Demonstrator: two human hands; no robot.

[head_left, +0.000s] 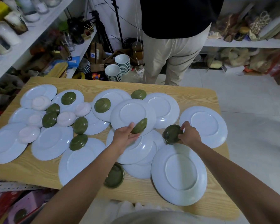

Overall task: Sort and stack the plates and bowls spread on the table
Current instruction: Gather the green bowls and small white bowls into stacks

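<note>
**Status.** Sorting is barely getting under way. No finished stack is showing anywhere on the light wood-grain table (pixel 39 168). The crockery is lying spread and overlapping across it, mostly base-up, so nearly all of the work is still waiting to be done.

**In hand.**
- The left hand (pixel 125 137) is gripping a round olive-green bowl (pixel 139 126) of plastic-looking make. Its fingers are curling round the rim and holding the bowl tilted on edge over the middle plates.
- The right hand (pixel 188 135) is gripping a darker green bowl (pixel 171 134), glossy and round, just beyond the big near plate (pixel 179 173). Whether this bowl is resting on the table cannot be told.
- Judging by this, the green bowls are being gathered first.

**Count.**
- Pale blue-white plates (pixel 203 125), round and flat: about fourteen. Several are overlapping near the centre, so one more may be hiding.
- Green bowls: ten, including the two in hand. One is lying at the near edge beside the left forearm.
- Pale pink bowls (pixel 40 102), round and matte: five, all clustering on the left half of the table.
</note>
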